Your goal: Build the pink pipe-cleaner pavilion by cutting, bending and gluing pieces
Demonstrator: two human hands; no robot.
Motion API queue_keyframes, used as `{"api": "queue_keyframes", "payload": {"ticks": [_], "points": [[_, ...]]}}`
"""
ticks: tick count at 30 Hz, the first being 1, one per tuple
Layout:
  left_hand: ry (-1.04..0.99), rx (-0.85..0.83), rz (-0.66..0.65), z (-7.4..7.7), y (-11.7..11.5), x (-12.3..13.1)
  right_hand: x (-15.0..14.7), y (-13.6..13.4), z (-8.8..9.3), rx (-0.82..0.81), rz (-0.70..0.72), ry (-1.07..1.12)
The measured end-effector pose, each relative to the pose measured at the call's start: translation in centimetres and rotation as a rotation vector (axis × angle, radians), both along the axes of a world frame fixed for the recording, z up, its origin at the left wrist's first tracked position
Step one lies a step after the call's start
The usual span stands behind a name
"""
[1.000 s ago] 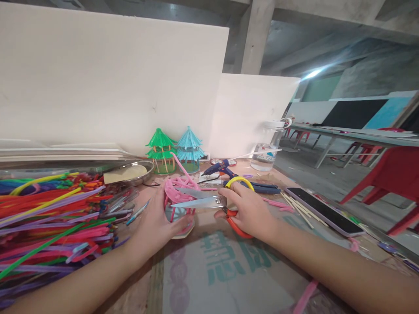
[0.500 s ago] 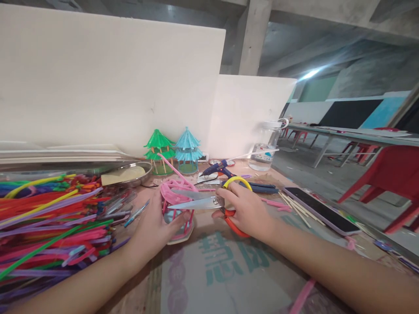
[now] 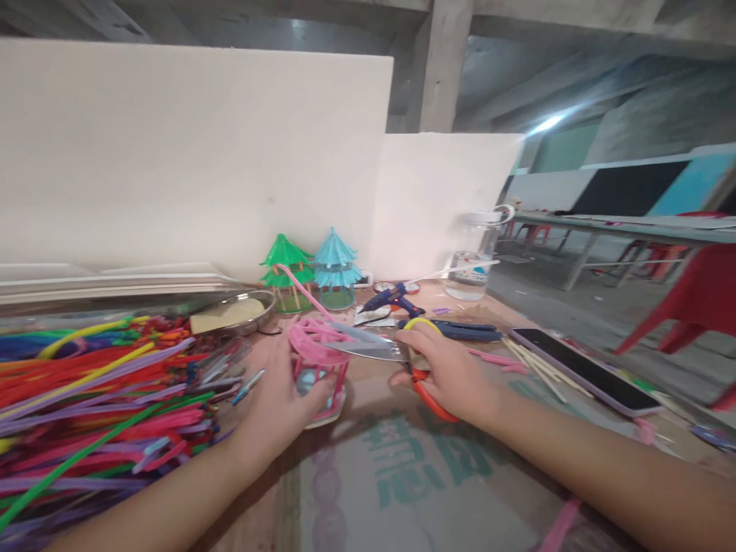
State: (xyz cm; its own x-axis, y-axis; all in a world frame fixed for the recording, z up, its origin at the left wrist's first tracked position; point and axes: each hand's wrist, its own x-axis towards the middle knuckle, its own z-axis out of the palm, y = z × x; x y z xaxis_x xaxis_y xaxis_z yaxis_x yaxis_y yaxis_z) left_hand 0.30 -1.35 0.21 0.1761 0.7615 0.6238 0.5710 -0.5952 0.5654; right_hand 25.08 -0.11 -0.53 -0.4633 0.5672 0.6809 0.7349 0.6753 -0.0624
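My left hand (image 3: 281,395) is closed around the side of a small pink pipe-cleaner pavilion (image 3: 320,343), which has pink posts and a pale base. One long pink strand sticks up from its top toward the back left. In my right hand (image 3: 451,368) is a pair of scissors (image 3: 376,346) with one yellow and one orange handle loop. The blades point left and lie across the top of the pavilion, close to the strand's foot; whether they touch it I cannot tell. Behind stand a green pavilion (image 3: 283,272) and a light blue one (image 3: 334,268).
Many coloured pipe cleaners (image 3: 97,414) fill the left side. A metal bowl (image 3: 267,310), a glue gun (image 3: 385,299), blue-handled pliers (image 3: 468,330) and a water bottle (image 3: 468,261) stand or lie farther back. Wooden sticks (image 3: 537,368) and a phone (image 3: 583,372) lie at the right.
The scissor blades have gone from spread apart to nearly closed over the pavilion's top. The whole view has shifted slightly, with things appearing farther right.
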Motion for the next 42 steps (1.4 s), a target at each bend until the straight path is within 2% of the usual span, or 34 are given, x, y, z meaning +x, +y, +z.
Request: {"api": "queue_keyframes", "payload": {"ticks": [8,13,17,23,33,42], "points": [[-0.026,-0.183,-0.059,0.2,-0.2,0.0,-0.1,0.8,-1.0,0.001,-0.012,0.019],[0.015,-0.108,-0.025,0.6,-0.4,0.2,-0.1,0.7,-0.6,0.013,-0.049,-0.011],[0.025,-0.047,-0.013,0.3,-0.2,0.2,-0.1,0.6,-0.5,0.03,-0.047,-0.017],[0.025,-0.052,-0.043,0.0,-0.2,0.0,0.0,0.6,-0.4,0.101,-0.044,-0.065],[0.067,0.044,0.01,0.2,-0.4,0.1,0.3,0.6,-0.2,0.21,-0.017,-0.089],[0.052,0.026,-0.012,0.2,-0.4,0.1,0.5,0.3,0.1,0.206,0.001,-0.09]]}}
